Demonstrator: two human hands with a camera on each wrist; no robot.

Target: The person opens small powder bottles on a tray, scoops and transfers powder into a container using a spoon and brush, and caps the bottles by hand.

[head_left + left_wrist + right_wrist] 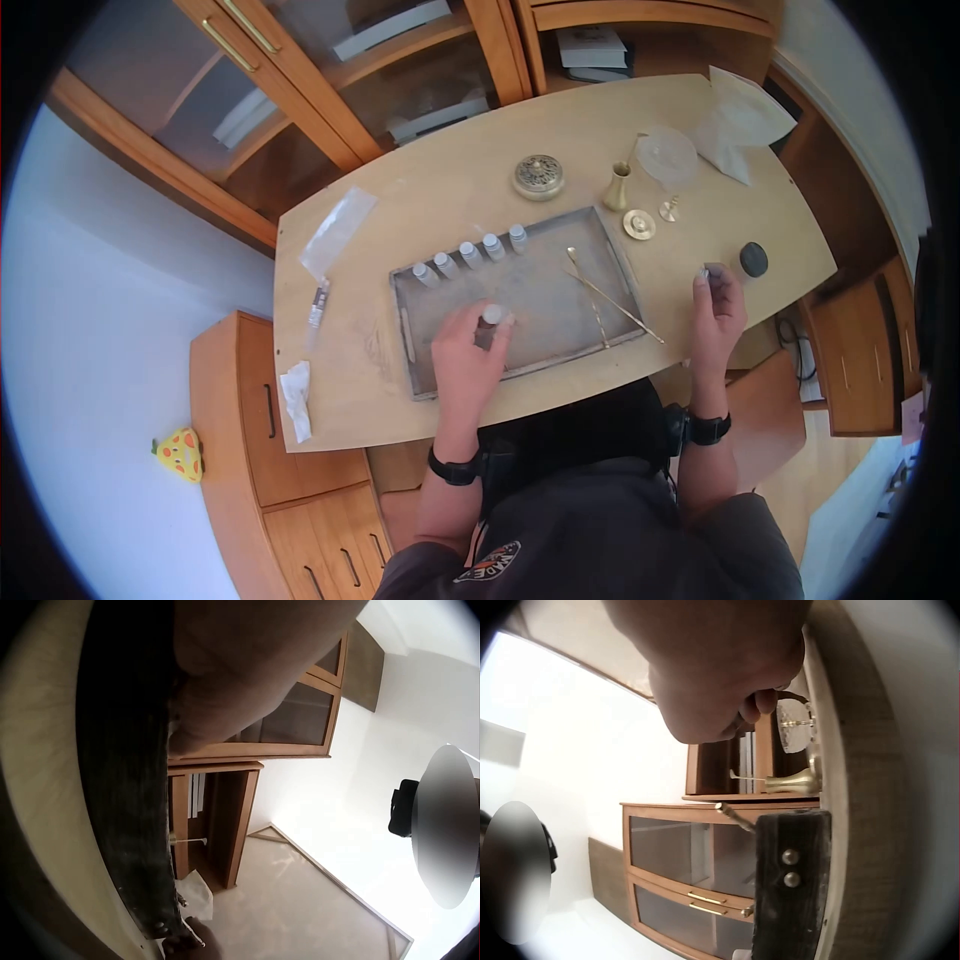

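Over the front left of a shallow grey tray [405,345], my left hand [468,355] pinches a small bottle [493,314], its round pale top facing up. Several similar small bottles with whitish caps [469,252] stand in a row along the tray's far edge. Right of the tray, my right hand [718,318] has curled fingers [757,705] and pinches a small pale piece [706,272] at the thumb tip; its kind is too small to tell. A dark round jar [754,260] stands just beyond that hand. Two thin brass tools [610,295] lie across the tray's right side.
Behind the tray sits a round brass burner [539,178] with a pierced lid. A brass vase [618,187], a brass disc [639,225] and a clear dish [667,156] are at the back right. A plastic sleeve [338,230] and a crumpled tissue [296,400] lie left.
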